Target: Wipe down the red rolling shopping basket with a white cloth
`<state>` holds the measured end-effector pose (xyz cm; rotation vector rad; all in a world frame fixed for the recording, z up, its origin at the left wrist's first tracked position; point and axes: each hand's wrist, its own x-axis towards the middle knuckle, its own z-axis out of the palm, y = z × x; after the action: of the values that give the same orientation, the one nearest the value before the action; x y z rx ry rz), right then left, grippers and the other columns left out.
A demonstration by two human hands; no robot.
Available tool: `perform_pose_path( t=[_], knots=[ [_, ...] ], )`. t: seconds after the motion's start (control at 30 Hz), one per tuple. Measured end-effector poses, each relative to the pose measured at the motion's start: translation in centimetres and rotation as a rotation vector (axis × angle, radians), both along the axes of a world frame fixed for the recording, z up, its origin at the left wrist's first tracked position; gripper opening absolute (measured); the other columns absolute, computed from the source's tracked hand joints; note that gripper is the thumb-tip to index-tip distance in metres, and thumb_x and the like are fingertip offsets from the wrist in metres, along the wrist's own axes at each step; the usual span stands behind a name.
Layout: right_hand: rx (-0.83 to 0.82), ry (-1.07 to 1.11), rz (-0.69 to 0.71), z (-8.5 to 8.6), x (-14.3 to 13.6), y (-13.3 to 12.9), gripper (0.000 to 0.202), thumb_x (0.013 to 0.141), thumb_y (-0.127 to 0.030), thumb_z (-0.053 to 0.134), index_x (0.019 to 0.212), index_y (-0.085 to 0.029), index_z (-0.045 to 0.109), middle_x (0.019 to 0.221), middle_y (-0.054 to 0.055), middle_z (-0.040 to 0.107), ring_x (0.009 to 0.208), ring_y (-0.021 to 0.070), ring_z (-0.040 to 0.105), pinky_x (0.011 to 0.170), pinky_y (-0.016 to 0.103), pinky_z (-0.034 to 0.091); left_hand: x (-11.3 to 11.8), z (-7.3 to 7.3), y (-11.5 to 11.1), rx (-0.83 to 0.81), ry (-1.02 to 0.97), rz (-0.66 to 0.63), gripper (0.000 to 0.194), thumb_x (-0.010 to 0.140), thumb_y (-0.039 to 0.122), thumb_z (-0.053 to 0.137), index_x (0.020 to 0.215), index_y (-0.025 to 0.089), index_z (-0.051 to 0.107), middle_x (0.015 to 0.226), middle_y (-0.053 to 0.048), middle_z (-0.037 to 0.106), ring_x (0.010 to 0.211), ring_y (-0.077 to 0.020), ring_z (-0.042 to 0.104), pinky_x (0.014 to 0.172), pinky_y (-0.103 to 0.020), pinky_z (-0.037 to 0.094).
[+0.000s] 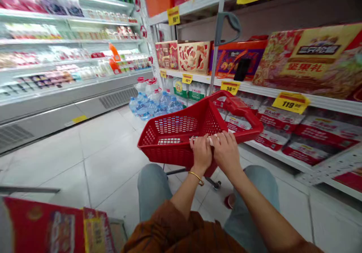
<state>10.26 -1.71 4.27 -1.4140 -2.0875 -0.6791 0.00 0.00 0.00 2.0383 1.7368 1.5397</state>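
A red plastic shopping cart with perforated walls stands in front of my knees. Side by side, my left hand and my right hand are closed over its near rim, fingers curled to the inside. A small white piece, cloth-like, shows between and under my fingers; its full shape is hidden. The cart's red handle sticks out to the right of my right hand. Inside the cart I see only the bare basket bottom. A gold bangle circles my left wrist.
Shelves with boxed gifts and red-wrapped bottle packs line the right side. Large water bottles stand on the floor ahead. A refrigerated display runs along the left. Red packaging is close at lower left.
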Motion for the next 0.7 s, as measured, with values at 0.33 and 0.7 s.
perform_pose_path(
  t=[0.33, 0.7],
  knots=[
    [-0.036, 0.054, 0.091, 0.0, 2.5, -0.7, 0.03, 0.09, -0.013, 0.047, 0.116, -0.015, 0.063, 0.121, 0.012, 0.064, 0.13, 0.0314, 0.045, 0.112, 0.052, 0.031, -0.3, -0.2, -0.1, 0.049, 0.058, -0.053, 0.025, 0.096, 0.035, 0.044, 0.091, 0.021, 0.064, 0.087, -0.003, 0.07, 0.087, -0.0184, 0.059, 0.088, -0.036, 0.031],
    [-0.036, 0.169, 0.174, -0.7, 4.6, -0.8, 0.045, 0.088, -0.005, 0.034, 0.128, -0.012, 0.054, 0.124, 0.017, 0.06, 0.134, 0.0309, 0.041, 0.109, 0.06, 0.032, 0.3, 0.3, 0.0, 0.033, 0.015, -0.026, 0.032, 0.087, 0.051, 0.059, 0.084, 0.02, 0.067, 0.081, -0.002, 0.07, 0.082, -0.0191, 0.059, 0.084, -0.036, 0.03]
  ],
)
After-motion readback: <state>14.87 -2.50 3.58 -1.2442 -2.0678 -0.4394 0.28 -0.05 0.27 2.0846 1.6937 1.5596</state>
